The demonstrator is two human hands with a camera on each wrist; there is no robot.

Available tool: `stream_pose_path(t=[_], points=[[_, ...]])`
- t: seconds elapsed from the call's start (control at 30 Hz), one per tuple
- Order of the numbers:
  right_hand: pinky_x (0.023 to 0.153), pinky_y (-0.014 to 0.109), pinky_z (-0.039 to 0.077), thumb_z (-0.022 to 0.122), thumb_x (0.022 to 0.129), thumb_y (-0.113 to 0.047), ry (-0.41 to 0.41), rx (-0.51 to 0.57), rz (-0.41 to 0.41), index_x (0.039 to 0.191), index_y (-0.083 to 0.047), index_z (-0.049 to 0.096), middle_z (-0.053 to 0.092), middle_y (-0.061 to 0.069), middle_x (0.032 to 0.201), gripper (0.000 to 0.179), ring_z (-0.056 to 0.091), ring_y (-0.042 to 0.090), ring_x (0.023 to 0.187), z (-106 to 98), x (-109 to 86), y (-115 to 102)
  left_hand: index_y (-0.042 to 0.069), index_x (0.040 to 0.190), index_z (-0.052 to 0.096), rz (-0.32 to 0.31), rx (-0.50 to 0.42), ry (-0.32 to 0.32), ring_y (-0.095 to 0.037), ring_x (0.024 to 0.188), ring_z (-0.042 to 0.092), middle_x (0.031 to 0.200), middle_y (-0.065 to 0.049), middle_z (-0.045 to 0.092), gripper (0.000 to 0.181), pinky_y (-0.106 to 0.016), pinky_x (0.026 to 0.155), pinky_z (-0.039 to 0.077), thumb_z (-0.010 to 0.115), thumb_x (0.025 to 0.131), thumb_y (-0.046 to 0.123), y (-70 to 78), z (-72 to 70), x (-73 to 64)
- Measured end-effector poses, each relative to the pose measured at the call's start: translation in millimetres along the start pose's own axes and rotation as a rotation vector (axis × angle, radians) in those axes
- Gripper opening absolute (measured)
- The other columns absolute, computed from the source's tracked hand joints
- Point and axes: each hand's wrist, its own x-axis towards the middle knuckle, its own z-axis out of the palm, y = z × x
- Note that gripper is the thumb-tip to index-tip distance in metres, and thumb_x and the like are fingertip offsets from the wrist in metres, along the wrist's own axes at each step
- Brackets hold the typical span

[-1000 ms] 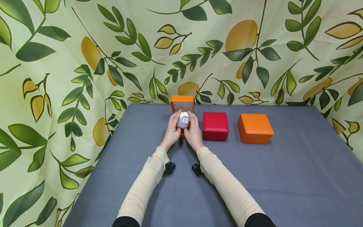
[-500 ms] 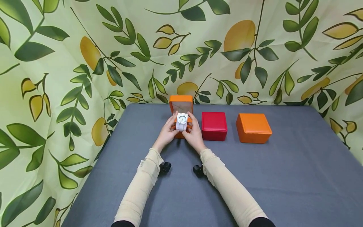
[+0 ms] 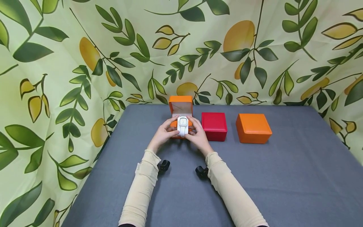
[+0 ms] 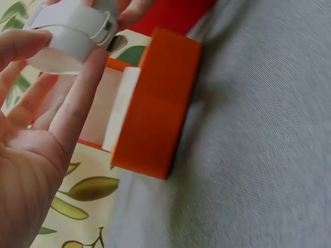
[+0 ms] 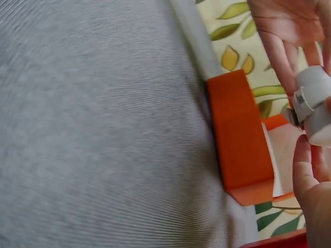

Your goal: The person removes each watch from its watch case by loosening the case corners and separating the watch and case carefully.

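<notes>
A white wristwatch with a squarish dial is fastened round a pale cushion. My left hand pinches its left side between thumb and fingers, and my right hand does the same on the right. Both hands hold it up with the dial facing the head camera. Just behind and below stands an orange watch box, its lid raised; the left wrist view shows the box's orange outer side and pale lining. In the head view the hands cover much of the box's lower part.
Right of the open box sits a closed red box, and farther right a closed orange box. All rest on a grey-blue cloth-covered table. A leaf-patterned curtain rises behind the table's back edge.
The watch has come down and slightly nearer, its dial turning to face the camera squarely. Both wrists have spread apart, and more of the strap shows.
</notes>
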Motion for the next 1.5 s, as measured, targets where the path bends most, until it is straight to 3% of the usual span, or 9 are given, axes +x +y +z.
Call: stream_pose_path(t=[0.13,0.3,0.53,0.7,0.9,1.13,1.37,1.5], points=[[0.098,0.055,0.041,0.062,0.079,0.009,-0.014,0.018,0.007,0.142,-0.006,0.037,0.029,0.016,0.147,0.069,0.046,0.04,0.11,-2.5,-1.5,-5.3,0.023,0.138,0.045,-0.026,-0.046,0.01,-0.017,0.096,0.062,0.141,-0.01,0.042,0.063,-0.027,0.076,0.055,0.067,0.082,0.004,2.7,0.4,-2.1],[0.097,0.056,0.042,0.063,0.079,0.008,-0.043,0.03,0.017,0.142,-0.006,0.036,0.028,0.016,0.148,0.07,0.046,0.038,0.11,-4.4,-3.0,-7.9,0.018,0.137,0.047,-0.014,-0.103,0.011,-0.011,0.087,0.064,0.138,-0.014,0.045,0.063,-0.031,0.072,0.056,0.066,0.081,-0.002,5.2,-0.7,-5.6],[0.097,0.055,0.043,0.063,0.079,0.007,-0.061,0.042,0.03,0.143,-0.007,0.035,0.028,0.016,0.147,0.071,0.047,0.033,0.109,-6.6,-6.4,-7.5,0.014,0.136,0.048,-0.003,-0.143,-0.001,-0.009,0.086,0.066,0.14,-0.011,0.045,0.061,-0.031,0.072,0.057,0.067,0.08,-0.003,3.9,-0.2,-9.1],[0.097,0.046,0.046,0.061,0.083,0.002,-0.069,0.011,0.044,0.143,-0.011,0.036,0.029,0.013,0.147,0.066,0.047,0.034,0.113,-6.9,-9.3,-10.5,0.013,0.135,0.049,0.011,-0.171,0.007,-0.01,0.087,0.066,0.139,-0.011,0.045,0.061,-0.032,0.072,0.057,0.068,0.079,-0.003,1.5,0.4,-11.6],[0.088,0.029,0.049,0.065,0.084,-0.008,-0.035,-0.051,0.061,0.142,-0.011,0.038,0.034,0.013,0.142,0.063,0.048,0.031,0.107,-4.6,-11.6,-15.0,0.009,0.134,0.047,0.036,-0.193,-0.007,-0.011,0.087,0.066,0.137,-0.014,0.044,0.061,-0.034,0.072,0.057,0.066,0.079,-0.007,0.0,2.0,-12.4],[0.092,0.035,0.048,0.07,0.082,-0.014,0.019,-0.016,0.078,0.139,-0.018,0.039,0.039,0.012,0.133,0.065,0.051,0.033,0.116,-0.5,-4.7,5.5,0.006,0.134,0.046,0.055,-0.22,-0.014,-0.011,0.084,0.067,0.134,-0.014,0.044,0.061,-0.034,0.071,0.057,0.067,0.078,-0.008,-2.1,7.1,-12.8],[0.071,0.025,0.055,0.072,0.081,-0.014,0.021,-0.011,0.03,0.139,-0.026,0.04,0.039,0.01,0.132,0.068,0.06,0.032,0.101,1.8,-5.0,17.4,0.006,0.134,0.047,0.058,-0.226,-0.018,-0.011,0.083,0.067,0.136,-0.012,0.044,0.06,-0.033,0.071,0.057,0.066,0.079,-0.008,-3.8,9.5,-15.1],[0.068,0.022,0.053,0.071,0.08,-0.013,0.039,-0.064,0.0,0.137,-0.022,0.044,0.042,0.008,0.131,0.064,0.06,0.029,0.093,0.3,-6.9,18.9,0.008,0.134,0.047,0.052,-0.214,-0.032,-0.011,0.082,0.066,0.135,-0.012,0.045,0.06,-0.033,0.071,0.057,0.066,0.079,-0.007,-3.7,11.7,-16.3]])
